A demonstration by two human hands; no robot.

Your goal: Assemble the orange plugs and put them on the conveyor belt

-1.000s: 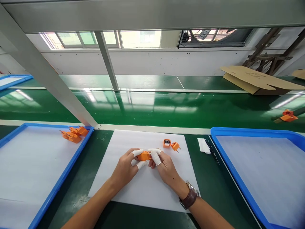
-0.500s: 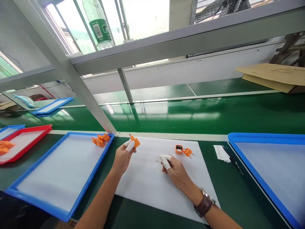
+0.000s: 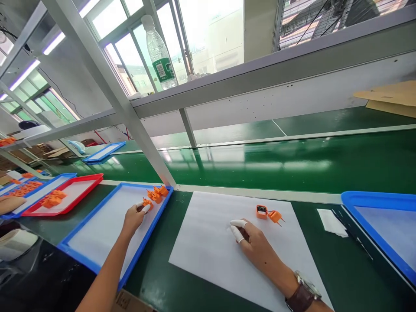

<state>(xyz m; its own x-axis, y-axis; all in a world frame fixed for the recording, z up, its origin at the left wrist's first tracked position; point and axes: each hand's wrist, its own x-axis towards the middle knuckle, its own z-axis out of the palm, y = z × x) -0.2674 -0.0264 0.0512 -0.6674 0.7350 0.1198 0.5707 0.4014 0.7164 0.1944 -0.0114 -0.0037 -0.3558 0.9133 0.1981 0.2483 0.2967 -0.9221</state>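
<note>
My left hand (image 3: pixel 134 220) reaches over the blue-rimmed tray (image 3: pixel 94 232), its thumb and finger in white finger covers closed on an orange plug (image 3: pixel 147 203). Just beyond it, several more orange plugs (image 3: pixel 156 195) lie in the tray's far right corner. Low over the white paper sheet (image 3: pixel 204 242), my right hand (image 3: pixel 255 245) has its covered thumb and forefinger drawn together. Something faint and pale shows by their tips, too small to name. Behind that hand an open orange housing (image 3: pixel 261 212) with a dark inside lies beside an orange piece with prongs (image 3: pixel 275 216).
On the left, a red tray (image 3: pixel 95 184) holds orange parts, with another person's hand (image 3: pixel 11 204) near it. A blue tray (image 3: pixel 377 198) stands at right, near a white slip (image 3: pixel 331 222). A slanting metal post (image 3: pixel 146 143) meets the bench behind the left tray.
My left hand has moved left with the orange plug, from above the paper to the tray. My right hand stays over the paper. The view has turned left.
</note>
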